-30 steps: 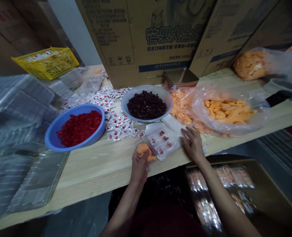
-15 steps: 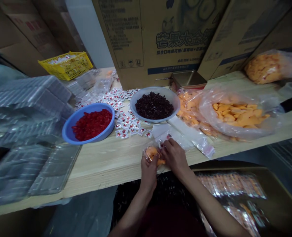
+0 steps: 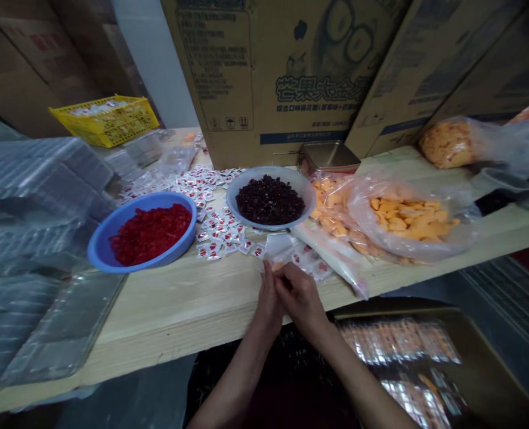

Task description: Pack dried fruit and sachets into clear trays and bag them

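Note:
My left hand [image 3: 268, 301] and my right hand [image 3: 300, 291] meet at the table's front edge, fingers closed and pinching together. Between their fingertips is a small clear plastic bag [image 3: 277, 266] with a bit of orange showing. Most of the bag is hidden behind the fingers. Just beyond my hands lie flat clear bags [image 3: 291, 247] with small red-printed sachets on them. A long clear packet [image 3: 336, 259] lies to their right. Farther back stands a pale bowl of dark dried fruit [image 3: 271, 201].
At left are a blue bowl of red pieces [image 3: 150, 235], stacked clear plastic trays [image 3: 45, 196] and a yellow basket [image 3: 107, 122]. Loose sachets [image 3: 219, 229] cover mid-table. An open bag of orange pieces [image 3: 411, 220] sits right. Below, a carton [image 3: 483, 363] holds filled packs.
My hands have drawn together around the bag, and its orange contents are now mostly covered. My right hand has moved down and left, and the camera view has shifted slightly right.

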`<state>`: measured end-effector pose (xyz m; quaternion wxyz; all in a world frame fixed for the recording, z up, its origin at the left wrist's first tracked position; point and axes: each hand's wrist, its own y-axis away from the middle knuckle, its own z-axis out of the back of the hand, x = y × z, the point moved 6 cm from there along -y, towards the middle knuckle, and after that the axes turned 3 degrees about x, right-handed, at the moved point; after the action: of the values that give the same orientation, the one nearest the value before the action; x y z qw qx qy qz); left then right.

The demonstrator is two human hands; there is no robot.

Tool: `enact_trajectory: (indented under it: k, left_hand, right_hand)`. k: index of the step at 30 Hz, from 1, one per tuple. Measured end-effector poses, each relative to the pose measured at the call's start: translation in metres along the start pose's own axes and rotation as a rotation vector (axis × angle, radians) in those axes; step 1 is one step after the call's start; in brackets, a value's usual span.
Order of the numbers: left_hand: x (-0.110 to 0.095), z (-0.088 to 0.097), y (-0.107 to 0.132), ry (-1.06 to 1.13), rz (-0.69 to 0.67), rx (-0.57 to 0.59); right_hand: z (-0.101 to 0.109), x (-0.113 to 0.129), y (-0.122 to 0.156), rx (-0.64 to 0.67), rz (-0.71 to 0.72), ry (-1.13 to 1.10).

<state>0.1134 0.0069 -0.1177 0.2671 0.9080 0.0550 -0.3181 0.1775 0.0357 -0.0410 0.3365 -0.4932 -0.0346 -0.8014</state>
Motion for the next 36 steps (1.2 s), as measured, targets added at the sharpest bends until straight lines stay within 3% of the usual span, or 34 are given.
enact_trajectory:
  k: [4, 7, 9, 13, 16, 18, 21, 22, 25, 28, 30, 33, 36]
  left_hand:
    - [-0.010, 0.004, -0.009, -0.016, -0.058, 0.073]
    - [-0.009, 0.016, -0.008, -0.005, -0.065, 0.018]
    - [-0.006, 0.025, -0.004, -0.010, -0.045, -0.041]
    - [-0.011, 0.043, 0.005, -0.031, -0.063, -0.109]
    - [-0.028, 0.063, 0.016, -0.025, -0.100, -0.176]
    - [-0.040, 0.078, 0.027, -0.021, -0.101, -0.215]
    - [-0.051, 0.091, 0.048, 0.012, -0.060, -0.203]
    - [-0.052, 0.092, 0.054, 0.030, -0.047, -0.186]
    - [-0.054, 0.088, 0.074, 0.062, -0.058, -0.156]
    - [-0.058, 0.082, 0.091, 0.068, -0.098, -0.168]
    - [-0.062, 0.075, 0.101, 0.059, -0.088, -0.126]
    - [-0.072, 0.067, 0.113, -0.043, -0.087, -0.057]
    - [-0.100, 0.062, 0.114, -0.362, -0.308, -0.082]
  right_hand:
    - [0.022, -0.019, 0.004, -0.029, 0.021, -0.067]
    - [0.053, -0.051, 0.015, -0.186, 0.036, 0.156]
    - [0.069, -0.081, 0.021, -0.245, -0.030, 0.331]
    - [0.081, -0.136, 0.024, -0.178, -0.180, 0.610]
    - [0.083, -0.150, 0.020, -0.148, -0.207, 0.723]
    - [0.082, -0.139, 0.019, -0.192, -0.214, 0.733]
    - [0.061, -0.090, 0.023, -0.228, -0.113, 0.624]
    - [0.046, -0.067, 0.027, -0.177, -0.034, 0.556]
    - [-0.017, 0.001, 0.047, 0.190, 0.247, 0.359]
    - [-0.053, 0.034, 0.066, 0.307, 0.370, 0.351]
    - [-0.052, 0.038, 0.067, 0.253, 0.411, 0.338]
    - [-0.029, 0.039, 0.057, 0.187, 0.447, 0.209]
    - [0.004, 0.042, 0.036, 0.117, 0.343, 0.029]
